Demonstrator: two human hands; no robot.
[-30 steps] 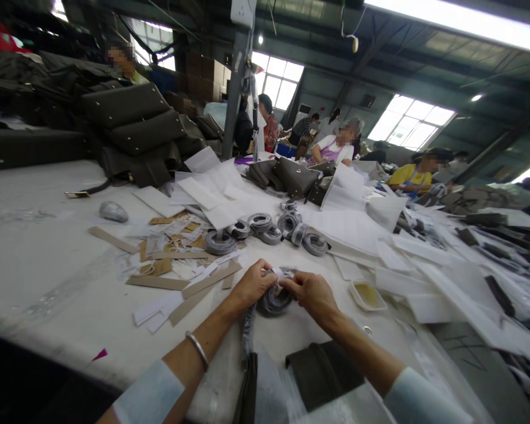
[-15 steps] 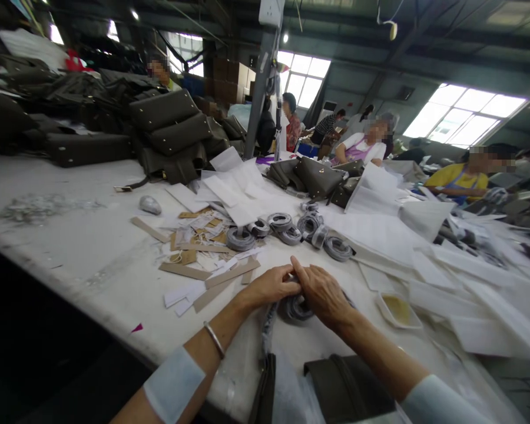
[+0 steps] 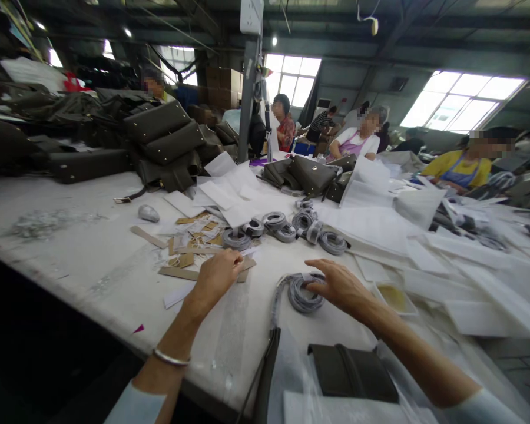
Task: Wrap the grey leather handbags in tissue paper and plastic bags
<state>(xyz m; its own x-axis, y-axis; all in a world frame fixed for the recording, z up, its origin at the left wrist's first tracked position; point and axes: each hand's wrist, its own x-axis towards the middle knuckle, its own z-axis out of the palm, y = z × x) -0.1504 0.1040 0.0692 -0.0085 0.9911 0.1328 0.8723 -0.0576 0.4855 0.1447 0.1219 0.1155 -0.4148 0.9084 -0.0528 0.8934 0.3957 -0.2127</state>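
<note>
A grey coiled strap [image 3: 301, 292] lies on the white bench [image 3: 70, 235] near its front edge, wound into a flat ring with one loose end trailing toward the person; a small white tag sits on its upper side. Beyond it a row of similar grey coils [image 3: 287, 227] lies among white paper sheets [image 3: 229, 194] and dark olive handbags [image 3: 168, 141]. A shallow cream tray [image 3: 391, 297] just right of the coil holds a yellowish liquid or paste. The right hand [image 3: 340, 285] rests on the coil, fingers loosely curled over its far rim. The left hand [image 3: 216, 277], well apart from it, is closed over cardboard strips [image 3: 181, 272]
</note>
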